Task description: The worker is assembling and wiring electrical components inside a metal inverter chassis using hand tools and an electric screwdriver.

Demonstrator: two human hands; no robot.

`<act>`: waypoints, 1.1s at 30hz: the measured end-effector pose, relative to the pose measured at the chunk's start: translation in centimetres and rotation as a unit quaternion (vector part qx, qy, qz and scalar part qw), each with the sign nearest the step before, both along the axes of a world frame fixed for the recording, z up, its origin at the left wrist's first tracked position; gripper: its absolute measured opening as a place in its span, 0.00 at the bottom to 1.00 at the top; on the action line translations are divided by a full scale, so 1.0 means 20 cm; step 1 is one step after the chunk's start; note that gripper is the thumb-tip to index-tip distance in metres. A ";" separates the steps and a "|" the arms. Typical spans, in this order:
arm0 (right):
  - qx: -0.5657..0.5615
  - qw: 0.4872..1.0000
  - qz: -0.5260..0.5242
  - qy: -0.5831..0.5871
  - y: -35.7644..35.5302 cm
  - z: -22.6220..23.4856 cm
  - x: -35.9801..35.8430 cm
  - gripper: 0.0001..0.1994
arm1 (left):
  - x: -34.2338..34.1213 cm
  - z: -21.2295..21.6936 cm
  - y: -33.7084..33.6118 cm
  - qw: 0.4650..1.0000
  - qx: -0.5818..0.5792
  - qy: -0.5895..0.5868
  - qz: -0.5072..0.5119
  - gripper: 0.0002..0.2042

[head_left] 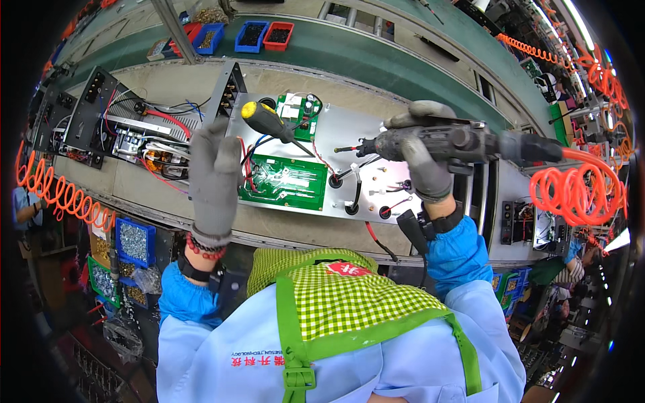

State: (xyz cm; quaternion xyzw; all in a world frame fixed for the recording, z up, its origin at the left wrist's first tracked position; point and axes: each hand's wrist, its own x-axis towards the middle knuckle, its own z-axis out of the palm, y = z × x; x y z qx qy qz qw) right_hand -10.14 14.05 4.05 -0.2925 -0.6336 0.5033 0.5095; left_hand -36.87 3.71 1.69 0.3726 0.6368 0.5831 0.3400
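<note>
My right hand (428,158), in a grey glove, is wrapped around a black air screwdriver (437,142). Its bit points left over a silver metal chassis (366,121). At the chassis's left side my left hand (216,178), also gloved, is raised with fingers stretched upward and nothing visible in it. Beside those fingers a yellow-and-black hand screwdriver (269,122) slants over the chassis, apart from the hand. Below its shaft lies a large green circuit board (289,183); a smaller green board (300,117) with white parts sits farther back.
An orange coiled hose (578,191) trails from the air screwdriver on the right. Another opened unit with wires (158,144) stands left on the bench. Blue bins (252,37) and a red bin (278,36) line the far ledge. A screw tray (135,242) is at lower left.
</note>
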 end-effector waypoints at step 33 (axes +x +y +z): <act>-0.025 0.989 0.096 -0.113 0.11 -0.18 -0.41 0.15 | -0.46 0.14 -0.29 0.966 0.178 -0.173 0.070 0.09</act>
